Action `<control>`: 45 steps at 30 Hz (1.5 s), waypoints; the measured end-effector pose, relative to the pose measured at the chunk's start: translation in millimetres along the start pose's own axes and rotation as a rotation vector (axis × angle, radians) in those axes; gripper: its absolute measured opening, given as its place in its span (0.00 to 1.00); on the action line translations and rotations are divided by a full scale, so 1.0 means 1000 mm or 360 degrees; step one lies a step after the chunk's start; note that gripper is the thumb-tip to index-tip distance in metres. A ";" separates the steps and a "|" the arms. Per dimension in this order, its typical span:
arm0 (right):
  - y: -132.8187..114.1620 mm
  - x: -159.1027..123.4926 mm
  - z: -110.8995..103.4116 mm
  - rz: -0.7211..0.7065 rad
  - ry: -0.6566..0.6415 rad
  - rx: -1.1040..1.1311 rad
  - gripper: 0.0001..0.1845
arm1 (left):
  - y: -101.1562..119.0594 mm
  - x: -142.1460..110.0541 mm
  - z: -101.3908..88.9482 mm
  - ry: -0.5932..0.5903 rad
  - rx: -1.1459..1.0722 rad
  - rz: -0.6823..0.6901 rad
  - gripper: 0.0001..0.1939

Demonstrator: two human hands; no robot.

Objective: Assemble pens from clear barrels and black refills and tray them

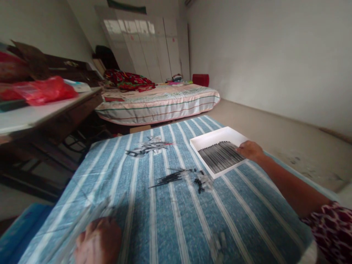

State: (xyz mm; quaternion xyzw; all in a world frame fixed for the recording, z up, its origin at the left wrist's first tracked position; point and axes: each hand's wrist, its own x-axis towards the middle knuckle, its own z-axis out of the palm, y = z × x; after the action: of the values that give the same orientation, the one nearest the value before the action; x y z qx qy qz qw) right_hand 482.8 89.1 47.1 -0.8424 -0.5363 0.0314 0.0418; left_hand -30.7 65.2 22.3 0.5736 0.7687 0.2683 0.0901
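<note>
My right hand [250, 150] reaches over the right wall of a shallow white box [205, 138]. Its fingers are pinched together beside a slanting row of dark pens [220, 156] inside; what lies between the fingertips is hidden. At the lower left, my left hand [98, 240] is low over the striped cloth, its curled fingers smeared by motion. Just beyond it are blurred, pale, thin tubes [95, 211]. Black thin rods [172, 178] lie mid-table, and small black pieces [200, 184] sit next to a clear plastic bag [207, 181].
A heap of dark and clear slim parts [151, 146] lies toward the far edge of the blue striped tablecloth [132, 205]. Blurred small pale pieces [217, 244] rest near the front. A side table [49, 113] with a red bag [46, 91] stands left; a bed [159, 104] is behind.
</note>
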 end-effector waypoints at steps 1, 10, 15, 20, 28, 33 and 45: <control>-0.004 -0.006 -0.002 -0.0005 0.0029 0.0004 0.19 | 0.003 -0.001 0.000 0.0015 0.0206 0.0018 0.08; -0.088 -0.101 0.011 -0.0896 -0.0038 0.0525 0.14 | 0.024 -0.018 0.005 0.0176 0.0269 0.0271 0.16; -0.118 -0.124 0.032 -0.0946 -0.0194 0.0235 0.11 | 0.024 -0.025 0.016 -0.0057 -0.0265 0.0162 0.16; -0.126 -0.126 0.039 -0.0902 -0.0279 -0.0011 0.11 | 0.031 -0.035 0.023 -0.0229 -0.0882 0.0003 0.22; -0.135 -0.127 0.047 -0.0882 -0.0270 -0.0165 0.12 | 0.049 -0.054 0.025 -0.0623 -0.1336 -0.0218 0.21; -0.134 -0.128 0.052 -0.0930 -0.0195 -0.0033 0.11 | 0.055 -0.061 0.022 -0.0885 -0.1451 -0.0285 0.16; -0.161 -0.161 0.037 -0.1005 -0.0695 0.1599 0.05 | 0.064 -0.076 0.018 -0.1315 -0.1594 -0.0155 0.13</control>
State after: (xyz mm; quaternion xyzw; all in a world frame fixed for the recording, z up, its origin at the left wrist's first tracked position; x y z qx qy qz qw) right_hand 265.9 12.8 27.9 -0.4953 -0.6749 0.4367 0.3292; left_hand 55.2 12.7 27.7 0.4825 0.4780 0.3472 0.6467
